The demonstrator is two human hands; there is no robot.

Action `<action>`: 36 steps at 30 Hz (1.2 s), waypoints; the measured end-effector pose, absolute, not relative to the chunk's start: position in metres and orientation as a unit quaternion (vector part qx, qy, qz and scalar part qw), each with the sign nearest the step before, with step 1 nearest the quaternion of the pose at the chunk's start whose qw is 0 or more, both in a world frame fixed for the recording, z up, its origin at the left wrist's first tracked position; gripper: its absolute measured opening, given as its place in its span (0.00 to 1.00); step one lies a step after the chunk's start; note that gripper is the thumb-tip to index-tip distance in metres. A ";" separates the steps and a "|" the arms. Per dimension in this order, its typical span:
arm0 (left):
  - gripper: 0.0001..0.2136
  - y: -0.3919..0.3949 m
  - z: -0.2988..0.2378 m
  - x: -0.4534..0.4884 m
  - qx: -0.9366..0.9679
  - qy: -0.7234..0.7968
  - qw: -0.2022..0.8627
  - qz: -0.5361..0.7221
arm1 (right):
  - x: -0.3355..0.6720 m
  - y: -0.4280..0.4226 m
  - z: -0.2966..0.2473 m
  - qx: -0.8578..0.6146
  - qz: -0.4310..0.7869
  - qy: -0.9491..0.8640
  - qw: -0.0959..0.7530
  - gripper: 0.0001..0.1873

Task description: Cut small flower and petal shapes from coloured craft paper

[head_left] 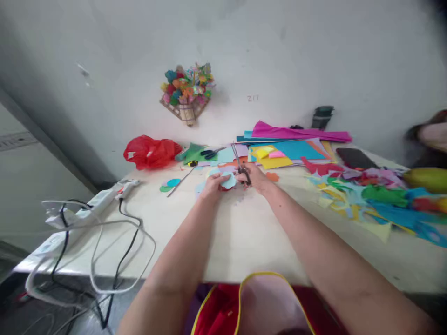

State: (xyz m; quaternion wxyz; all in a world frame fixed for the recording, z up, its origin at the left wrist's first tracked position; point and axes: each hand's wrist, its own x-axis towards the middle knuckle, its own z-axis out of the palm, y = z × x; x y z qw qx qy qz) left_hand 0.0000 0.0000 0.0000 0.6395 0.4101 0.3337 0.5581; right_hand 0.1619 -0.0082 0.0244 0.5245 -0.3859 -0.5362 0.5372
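Note:
My left hand (pixel 213 184) pinches a light blue paper piece (pixel 228 179) with a scalloped edge, over the middle of the table. A bit of red shows just beneath that paper. Beside it, my right hand (pixel 254 177) is closed round the dark handles of a pair of scissors (pixel 236 153), whose blades point up and away from me. Small paper scraps lie on the table under both hands. An orange scalloped paper piece (pixel 272 177) lies just right of my right hand.
A red plastic bag (pixel 150 151), a second pair of scissors (pixel 211 153) and coloured sheets (pixel 296 151) lie along the back. Colourful paper scraps (pixel 359 195) and a dark phone (pixel 356 157) are at right. Power strips (pixel 94 204) with loose cables line the left edge.

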 end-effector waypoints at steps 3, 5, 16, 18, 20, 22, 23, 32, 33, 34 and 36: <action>0.17 0.001 -0.003 0.000 0.414 0.328 0.639 0.559 | 0.161 -0.009 0.026 -0.398 0.529 -0.533 0.527 0.18; 0.17 0.001 -0.004 0.000 0.414 0.326 0.640 0.559 | 0.161 -0.008 0.027 -0.402 0.524 -0.528 0.534 0.18; 0.16 0.003 -0.007 -0.004 0.427 0.324 0.649 0.540 | 0.163 -0.002 0.025 -0.404 0.488 -0.506 0.585 0.17; 0.16 0.004 -0.008 -0.004 0.423 0.325 0.643 0.549 | 0.163 -0.003 0.026 -0.411 0.487 -0.504 0.583 0.16; 0.19 0.006 -0.009 -0.004 0.421 0.323 0.636 0.560 | 0.163 -0.005 0.029 -0.418 0.487 -0.501 0.580 0.16; 0.22 0.006 -0.009 -0.004 0.417 0.323 0.628 0.572 | 0.163 -0.007 0.031 -0.427 0.487 -0.500 0.574 0.16; 0.22 0.006 -0.009 -0.005 0.414 0.325 0.624 0.577 | 0.162 -0.008 0.032 -0.433 0.487 -0.500 0.571 0.16; 0.17 0.003 -0.005 -0.005 0.404 0.351 0.614 0.579 | 0.161 -0.017 0.041 -0.497 0.490 -0.479 0.532 0.16; 0.17 0.004 -0.005 -0.005 0.405 0.353 0.615 0.577 | 0.161 -0.018 0.041 -0.500 0.491 -0.478 0.529 0.16; 0.17 0.004 -0.005 -0.005 0.405 0.354 0.615 0.576 | 0.161 -0.017 0.040 -0.503 0.491 -0.477 0.527 0.15; 0.16 0.004 -0.005 -0.005 0.401 0.354 0.615 0.579 | 0.162 -0.016 0.040 -0.507 0.493 -0.477 0.522 0.15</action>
